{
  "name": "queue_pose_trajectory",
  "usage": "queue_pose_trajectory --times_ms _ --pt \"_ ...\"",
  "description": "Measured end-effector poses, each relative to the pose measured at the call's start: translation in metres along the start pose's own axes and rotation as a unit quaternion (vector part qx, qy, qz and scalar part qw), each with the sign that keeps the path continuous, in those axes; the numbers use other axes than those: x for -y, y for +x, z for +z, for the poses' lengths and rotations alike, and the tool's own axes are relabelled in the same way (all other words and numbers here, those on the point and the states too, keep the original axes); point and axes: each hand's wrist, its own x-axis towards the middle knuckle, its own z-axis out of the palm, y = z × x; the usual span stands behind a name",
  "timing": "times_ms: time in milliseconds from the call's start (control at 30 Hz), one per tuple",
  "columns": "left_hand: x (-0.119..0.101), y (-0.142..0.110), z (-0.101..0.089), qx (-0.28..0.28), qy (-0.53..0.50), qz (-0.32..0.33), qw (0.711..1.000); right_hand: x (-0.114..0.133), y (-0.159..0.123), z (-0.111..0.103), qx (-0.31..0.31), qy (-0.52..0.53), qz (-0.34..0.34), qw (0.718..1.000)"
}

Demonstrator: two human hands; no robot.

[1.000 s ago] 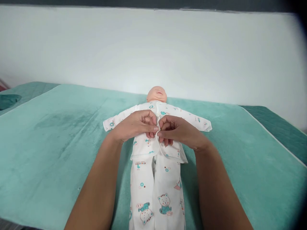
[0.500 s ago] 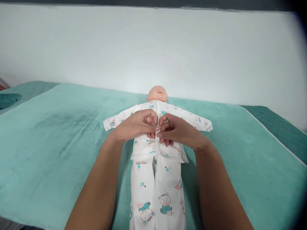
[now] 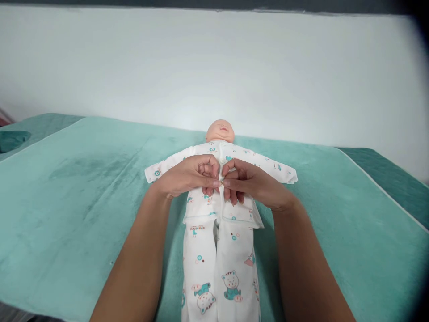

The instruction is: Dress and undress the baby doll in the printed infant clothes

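A baby doll point(image 3: 220, 130) lies on its back, head at the far side, arms spread. It wears a white printed baby shirt point(image 3: 231, 216) and matching trousers point(image 3: 234, 259). Over the shirt's front my left hand point(image 3: 197, 174) pinches the edge of the front opening between thumb and fingers. From the other side my right hand point(image 3: 248, 181) pinches the same opening. Both thumb tips meet at a small button point(image 3: 221, 183). The buttonhole and most of the cloth inside the fingers are hidden.
A turquoise plush blanket point(image 3: 83, 241) covers the surface under the doll. Darker green padding point(image 3: 385, 179) shows past its right edge and at the far left. A pale wall point(image 3: 214, 67) stands behind the doll's head.
My right thumb has shifted up, level with my left thumb, and the two tips now meet at the button. Doll and blanket look unmoved.
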Motion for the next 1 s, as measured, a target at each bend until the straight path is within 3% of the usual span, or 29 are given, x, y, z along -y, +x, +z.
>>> queue_pose_trajectory --times_ms 267,433,533,667,800,1000 --pt "-0.010 -0.007 0.004 0.025 0.049 -0.059 0.997 -0.001 -0.001 0.000 -0.010 0.007 -0.016 1.000" --pt "-0.010 -0.010 0.001 0.034 0.049 -0.049 0.997 -0.003 0.001 -0.001 -0.123 0.054 -0.069 0.989" --pt "-0.005 -0.006 -0.001 -0.051 0.015 0.014 0.998 -0.003 0.004 0.000 -0.228 0.062 -0.126 0.963" --pt "-0.002 0.000 0.000 -0.216 -0.038 0.098 0.971 -0.005 0.011 0.005 -0.317 0.009 -0.199 0.927" --pt "-0.003 0.004 0.004 -0.313 -0.032 0.112 0.943 -0.009 0.019 0.014 -0.307 -0.113 -0.212 0.921" --pt "0.004 0.011 0.001 -0.379 -0.012 0.092 0.921 -0.015 0.026 0.022 -0.285 -0.318 -0.127 0.895"
